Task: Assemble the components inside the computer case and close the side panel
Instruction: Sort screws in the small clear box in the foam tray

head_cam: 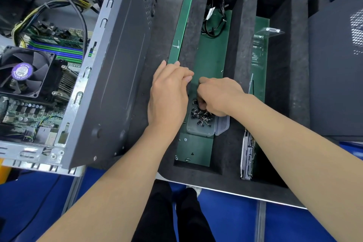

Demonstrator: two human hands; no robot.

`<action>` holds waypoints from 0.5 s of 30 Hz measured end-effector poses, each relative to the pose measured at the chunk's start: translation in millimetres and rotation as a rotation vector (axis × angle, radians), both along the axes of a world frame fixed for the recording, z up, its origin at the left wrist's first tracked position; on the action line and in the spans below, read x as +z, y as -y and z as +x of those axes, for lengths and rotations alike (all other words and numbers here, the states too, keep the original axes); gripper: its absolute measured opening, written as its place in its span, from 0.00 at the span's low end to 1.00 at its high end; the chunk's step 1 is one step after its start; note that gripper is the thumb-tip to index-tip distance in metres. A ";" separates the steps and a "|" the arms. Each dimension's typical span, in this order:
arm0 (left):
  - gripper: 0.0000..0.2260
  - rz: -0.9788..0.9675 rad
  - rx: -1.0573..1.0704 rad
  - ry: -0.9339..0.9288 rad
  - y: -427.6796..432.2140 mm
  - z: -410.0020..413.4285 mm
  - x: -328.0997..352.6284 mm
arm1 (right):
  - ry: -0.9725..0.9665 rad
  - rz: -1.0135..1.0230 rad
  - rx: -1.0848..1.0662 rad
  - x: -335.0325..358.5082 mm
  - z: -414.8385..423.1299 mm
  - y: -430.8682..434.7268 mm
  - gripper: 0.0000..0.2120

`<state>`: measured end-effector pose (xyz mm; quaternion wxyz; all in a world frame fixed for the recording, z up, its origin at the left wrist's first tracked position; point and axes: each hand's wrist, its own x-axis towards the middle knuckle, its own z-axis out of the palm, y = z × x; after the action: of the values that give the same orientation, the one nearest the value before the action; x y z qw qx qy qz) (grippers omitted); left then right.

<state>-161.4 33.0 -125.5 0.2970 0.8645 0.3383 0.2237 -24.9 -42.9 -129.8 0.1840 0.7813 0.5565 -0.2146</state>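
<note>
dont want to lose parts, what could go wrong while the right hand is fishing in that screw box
The right hand is digging into a small open screw box; its piled screws could get flicked out, and a few loose screws already lie on the green floor nearby. Any screw dropped later over the open case might land on the motherboard unseen.

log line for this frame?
screw pick | right hand: fingers in screw box, grasp hidden | left hand: on foam tray wall | case: open
</note>
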 end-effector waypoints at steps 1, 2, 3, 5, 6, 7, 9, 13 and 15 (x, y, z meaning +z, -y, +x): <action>0.07 0.000 0.000 -0.001 -0.2 0.1 -0.2 | -0.027 -0.016 -0.012 1.3 2.1 -1.6 0.11; 0.07 -0.001 0.000 -0.003 -0.3 0.1 -0.4 | -0.068 -0.034 -0.028 3.5 4.6 -3.7 0.12; 0.07 -0.002 0.001 -0.002 -0.3 0.1 -0.4 | -0.122 -0.052 -0.048 5.9 7.8 -6.0 0.13; 0.07 -0.002 0.003 -0.001 0.1 0.0 -0.5 | -0.219 -0.075 -0.102 10.2 13.0 -9.2 0.17; 0.07 -0.001 0.002 0.001 0.2 0.0 -0.7 | -0.235 -0.075 -0.126 11.9 13.9 -10.1 0.17; 0.07 -0.001 0.001 0.003 0.2 0.0 -1.0 | -0.229 -0.064 -0.147 12.7 13.7 -10.8 0.17; 0.08 -0.001 -0.003 0.003 -0.1 0.0 -1.4 | -0.191 -0.024 -0.201 11.1 11.1 -11.6 0.16; 0.08 -0.004 0.002 0.009 -0.5 0.6 -1.7 | -0.048 -0.009 -0.210 5.3 3.7 -10.2 0.09; 0.08 -0.005 0.009 0.013 -0.3 0.6 -1.9 | 0.015 0.006 -0.195 3.3 0.2 -8.7 0.10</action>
<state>-160.7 33.2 -127.4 0.3003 0.8608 0.3408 0.2296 -24.8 -34.3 -126.6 0.1641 0.8339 0.4769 -0.2242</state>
